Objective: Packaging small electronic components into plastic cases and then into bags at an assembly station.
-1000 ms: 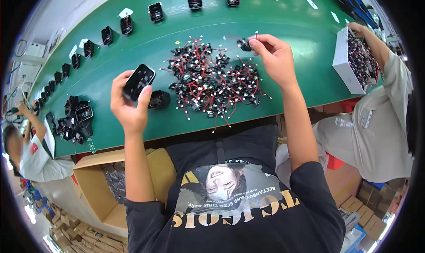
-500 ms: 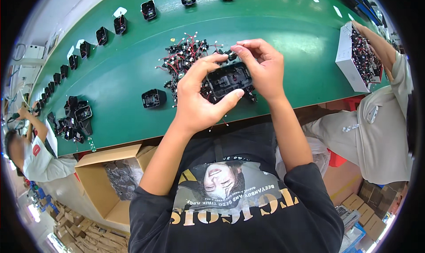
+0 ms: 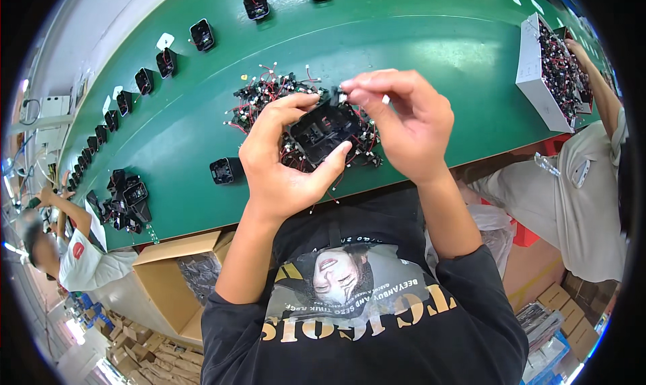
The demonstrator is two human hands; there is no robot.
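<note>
Over the pile (image 3: 268, 89), left hand (image 3: 281, 173) and right hand (image 3: 412, 119) have drawn together; left clamps one black housing (image 3: 321, 134). Right pinches one small part (image 3: 338, 96).

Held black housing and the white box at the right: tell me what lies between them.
In the head view, the right hand and some wired parts come first, right of the black housing; then bare green tabletop reaches to the white box.

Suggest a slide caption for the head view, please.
Left hand holds an open black housing; right hand pinches a small part near its rim.
</note>
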